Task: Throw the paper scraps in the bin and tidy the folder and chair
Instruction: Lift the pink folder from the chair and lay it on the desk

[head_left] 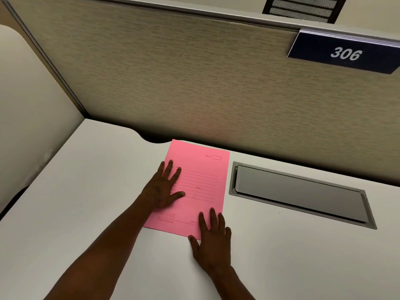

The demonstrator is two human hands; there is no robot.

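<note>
Flat pink paper folder (pixel 195 187) lay closed on the white desk (pixel 86 191), its long axis running near to far, far edge close to the fabric partition (pixel 173 83). My left hand (pixel 163 189) pressed flat, fingers spread, on its left half; my right hand (pixel 211 239) lay flat over the near-right corner. Neither gripped anything. Judged the folder slightly skewed; the right hand was better placed to square it.

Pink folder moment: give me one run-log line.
pink folder closed, flat on white desk | left hand flat on it | right hand at near corner | no scraps, bin in view
</note>
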